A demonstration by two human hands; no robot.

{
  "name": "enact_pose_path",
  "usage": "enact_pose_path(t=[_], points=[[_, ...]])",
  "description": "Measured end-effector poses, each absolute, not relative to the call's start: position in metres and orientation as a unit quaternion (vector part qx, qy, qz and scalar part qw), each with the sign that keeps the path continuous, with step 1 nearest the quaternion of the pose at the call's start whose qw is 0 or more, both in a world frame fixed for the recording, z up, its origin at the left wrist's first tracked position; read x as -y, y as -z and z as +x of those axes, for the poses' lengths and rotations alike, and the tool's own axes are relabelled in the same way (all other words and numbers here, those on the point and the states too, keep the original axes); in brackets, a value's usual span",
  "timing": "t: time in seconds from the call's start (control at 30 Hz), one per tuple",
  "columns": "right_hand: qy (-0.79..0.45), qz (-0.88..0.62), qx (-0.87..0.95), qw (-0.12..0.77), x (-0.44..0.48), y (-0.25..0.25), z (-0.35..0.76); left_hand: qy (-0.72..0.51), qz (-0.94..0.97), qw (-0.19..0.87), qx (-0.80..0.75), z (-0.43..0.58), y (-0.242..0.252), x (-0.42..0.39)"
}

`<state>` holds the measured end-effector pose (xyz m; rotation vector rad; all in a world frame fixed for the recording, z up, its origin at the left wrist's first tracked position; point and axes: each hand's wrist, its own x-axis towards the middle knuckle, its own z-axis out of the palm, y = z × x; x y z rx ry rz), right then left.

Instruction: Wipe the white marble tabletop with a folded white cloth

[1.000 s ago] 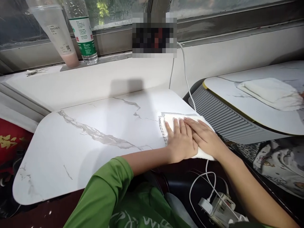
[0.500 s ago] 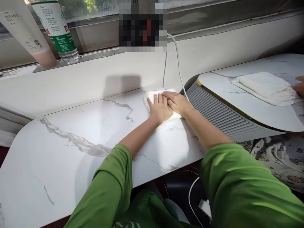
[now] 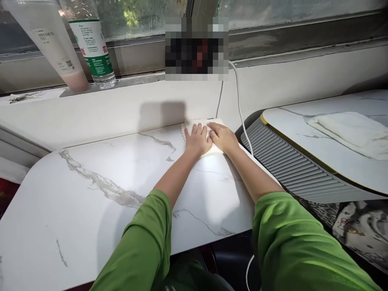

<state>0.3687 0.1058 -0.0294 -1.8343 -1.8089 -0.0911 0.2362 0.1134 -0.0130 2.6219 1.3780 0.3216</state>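
A folded white cloth point(image 3: 216, 150) lies flat against the far edge of the white marble-patterned table point(image 3: 151, 226), close to the wall. My left hand point(image 3: 197, 140) rests palm down on it with the fingers spread. Beside it, my right hand point(image 3: 223, 137) also presses on the cloth, its fingers extended to the left and the thumb close to the left hand. Both hands are open and hide much of the cloth; its stitched left edge shows past my left fingers.
A cup with pink liquid point(image 3: 74, 80) and a water bottle point(image 3: 98, 60) stand on the window sill. A white cable point(image 3: 239, 101) hangs beside the table. To the right, a second table point(image 3: 291, 125) with a ribbed side carries another white cloth point(image 3: 354, 131).
Both hands have shifted slightly along the cloth and drawn a little apart, no longer overlapping. The view has tilted up somewhat. The other person's hand at the right has left the picture.
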Motion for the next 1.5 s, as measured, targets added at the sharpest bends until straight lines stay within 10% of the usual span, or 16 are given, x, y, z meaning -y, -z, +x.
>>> enact_pose_path(t=[0.63, 1.5], points=[[-0.044, -0.607, 0.711, 0.351, 0.098, 0.020, 0.247, -0.090, 0.921, 0.042, -0.377, 0.094, 0.000, 0.066], [-0.041, -0.613, 0.687, 0.389, -0.082, 0.022, 0.229, -0.110, 0.841, 0.062, -0.526, 0.092, 0.004, -0.094]])
